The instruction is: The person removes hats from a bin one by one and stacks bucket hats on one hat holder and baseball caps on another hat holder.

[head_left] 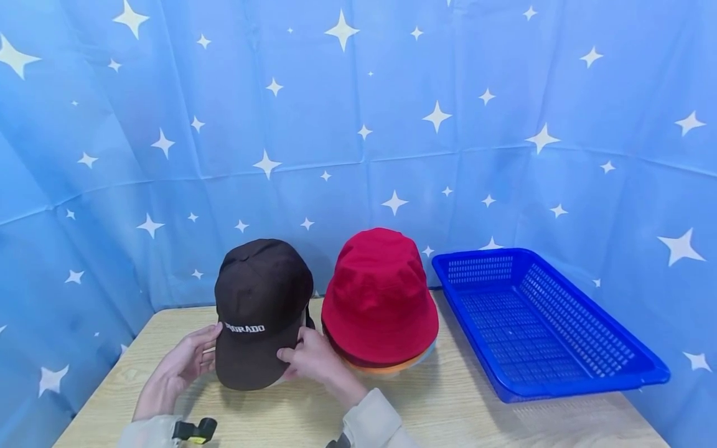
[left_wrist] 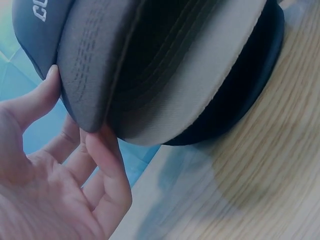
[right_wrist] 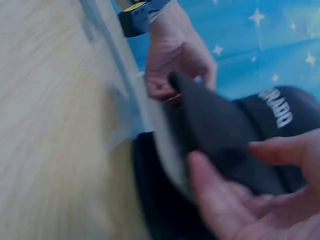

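Note:
A dark brown baseball cap with white lettering sits on top of a stack of caps at the left of the table. My left hand pinches its brim at the left side, thumb above and fingers beneath. At the other side of the brim, my right hand grips it, thumb on top. Beneath it, the left wrist view shows a grey cap brim and a dark navy brim lowest, near the wood. In the right wrist view the brown brim stands between both hands.
A red bucket hat tops another stack beside the caps, with orange and light blue edges showing below. A blue plastic basket stands at the right, reaching over the table edge. A starry blue curtain hangs behind.

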Tool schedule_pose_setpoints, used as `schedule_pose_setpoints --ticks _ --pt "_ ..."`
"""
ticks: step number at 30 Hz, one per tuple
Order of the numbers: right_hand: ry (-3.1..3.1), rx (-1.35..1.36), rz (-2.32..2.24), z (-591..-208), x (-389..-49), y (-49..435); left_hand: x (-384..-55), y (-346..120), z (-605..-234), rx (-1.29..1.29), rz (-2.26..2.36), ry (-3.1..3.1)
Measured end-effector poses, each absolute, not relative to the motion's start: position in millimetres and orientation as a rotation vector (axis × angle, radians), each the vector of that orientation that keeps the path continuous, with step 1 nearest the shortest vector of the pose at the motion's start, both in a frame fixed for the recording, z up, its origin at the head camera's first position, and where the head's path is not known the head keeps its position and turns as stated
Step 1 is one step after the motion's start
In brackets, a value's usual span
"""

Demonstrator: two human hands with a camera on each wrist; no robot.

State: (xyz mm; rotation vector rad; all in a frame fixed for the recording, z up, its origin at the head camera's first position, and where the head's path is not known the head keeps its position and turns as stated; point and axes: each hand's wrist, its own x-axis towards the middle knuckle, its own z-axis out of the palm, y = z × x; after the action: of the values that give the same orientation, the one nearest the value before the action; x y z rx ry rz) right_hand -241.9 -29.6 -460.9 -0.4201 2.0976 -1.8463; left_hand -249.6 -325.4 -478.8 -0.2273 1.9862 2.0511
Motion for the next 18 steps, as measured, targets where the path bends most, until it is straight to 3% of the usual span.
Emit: schedule_pose_setpoints --ticks 8,12,18 --pt "2.594 -0.579 -1.233 -420 -219 -8 -248 -326 -473 -0.240 1.965 2.154" --pt "2.511 -0.771 -1.357 -394 -208 24 -240 -325 -459 -0.252 1.729 2.572" --pt "2.601 -1.259 -1.526 -366 -208 113 -223 -316 -434 -0.089 1.183 3.355"
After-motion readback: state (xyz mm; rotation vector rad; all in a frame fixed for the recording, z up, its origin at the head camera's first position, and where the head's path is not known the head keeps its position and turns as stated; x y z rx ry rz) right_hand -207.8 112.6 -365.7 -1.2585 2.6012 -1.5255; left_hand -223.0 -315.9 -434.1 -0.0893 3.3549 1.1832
